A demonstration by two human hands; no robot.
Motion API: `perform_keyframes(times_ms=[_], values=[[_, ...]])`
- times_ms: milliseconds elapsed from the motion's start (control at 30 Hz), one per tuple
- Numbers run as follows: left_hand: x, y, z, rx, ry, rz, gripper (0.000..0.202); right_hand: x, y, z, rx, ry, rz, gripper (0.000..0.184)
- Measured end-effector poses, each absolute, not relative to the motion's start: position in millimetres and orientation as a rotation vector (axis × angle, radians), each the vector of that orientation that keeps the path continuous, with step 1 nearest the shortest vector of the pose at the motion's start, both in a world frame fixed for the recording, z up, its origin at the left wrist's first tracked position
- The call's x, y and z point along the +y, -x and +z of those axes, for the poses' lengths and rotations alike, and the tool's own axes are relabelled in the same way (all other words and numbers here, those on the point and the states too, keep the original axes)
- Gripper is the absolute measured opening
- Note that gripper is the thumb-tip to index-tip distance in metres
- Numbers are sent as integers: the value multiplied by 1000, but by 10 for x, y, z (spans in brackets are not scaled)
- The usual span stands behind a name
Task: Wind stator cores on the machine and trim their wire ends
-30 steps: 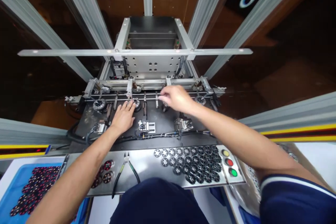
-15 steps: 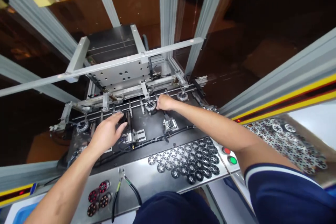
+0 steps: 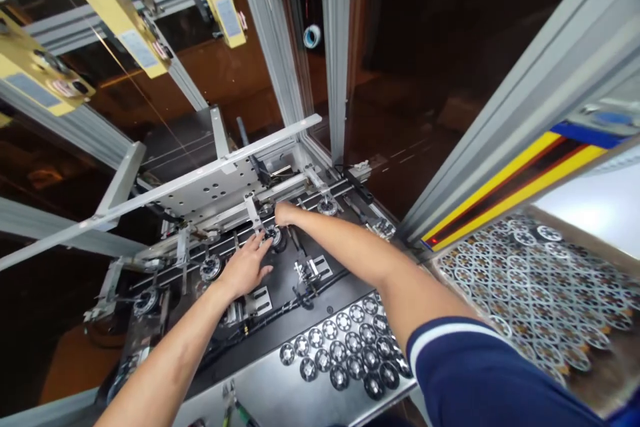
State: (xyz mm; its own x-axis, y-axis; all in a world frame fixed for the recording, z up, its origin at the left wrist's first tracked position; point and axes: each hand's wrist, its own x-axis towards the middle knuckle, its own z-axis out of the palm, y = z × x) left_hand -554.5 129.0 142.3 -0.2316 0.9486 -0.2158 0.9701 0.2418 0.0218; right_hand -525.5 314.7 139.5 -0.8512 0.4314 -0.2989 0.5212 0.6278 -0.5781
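Note:
My left hand (image 3: pixel 246 265) reaches over the black machine bed with its fingers apart. Its fingertips are at the near left side of a round, slotted wheel-like part (image 3: pixel 275 238) on the middle fixture; whether they touch it I cannot tell. Just beyond that part, by the metal rail, my right hand (image 3: pixel 286 214) is closed, its fingertips turned away, so anything in them is hidden. Similar round parts sit on the fixtures to either side: one (image 3: pixel 211 267) left of centre, one (image 3: pixel 145 302) at far left and one (image 3: pixel 328 205) at right.
Several black slotted discs (image 3: pixel 339 376) lie in rows on the steel ledge in front, beside cutters (image 3: pixel 231 400). At right, a box (image 3: pixel 605 373) holds many ring-shaped parts. A flat metal bar (image 3: pixel 165 180) crosses behind the fixtures, and yellow units (image 3: pixel 225 7) hang above.
My left hand has moved right from the left-centre fixture to the middle one, uncovering the round part there. My right hand has shifted slightly beyond the middle part. The view has turned.

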Motion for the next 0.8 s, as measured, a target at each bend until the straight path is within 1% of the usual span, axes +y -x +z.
perform_keyframes(times_ms=[100,333,533,600,667,800], values=[[1322,5527,1396,2318,-1790,-156,64,3181,5196,1343,2640,-834,-992,34],[1315,5556,1322,2293,-1709,-103,72,3105,5079,1154,2541,-713,-1057,32],[1301,5516,1372,2310,-1699,-99,73,2979,4963,1401,2655,-688,-983,32],[1273,5480,1434,2331,-1710,-89,70,2973,4797,1519,2715,-679,-936,31],[1276,5426,1510,2355,-1732,-59,63,3047,4536,1622,2769,-693,-871,30],[1563,5264,1616,2322,-1860,42,46,3462,3949,1778,2787,-933,-643,25]])
